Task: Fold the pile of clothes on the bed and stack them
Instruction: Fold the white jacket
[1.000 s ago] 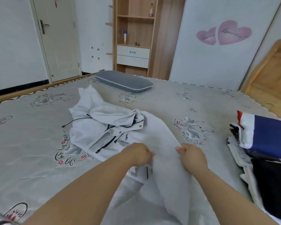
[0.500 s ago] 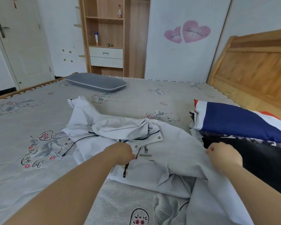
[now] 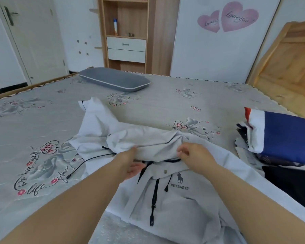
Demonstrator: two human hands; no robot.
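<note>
While a stack of folded clothes [image 3: 287, 138] is sitting at our right on the bed [image 3: 42, 124], we are gripping the white hooded jacket's [image 3: 174, 199] hood, left hand [image 3: 130, 163] and right hand [image 3: 194, 155] pinching it, folding unfinished.

Beyond the bed's laundry, your room holds this:
You see a grey pillow [image 3: 115, 79] at the mattress's far edge, a wooden shelf unit [image 3: 126, 30] with 2 white drawers [image 3: 126, 49], 2 pink heart stickers [image 3: 227, 17] on the wall, a white door [image 3: 30, 37] and a wooden headboard [image 3: 287, 67].
</note>
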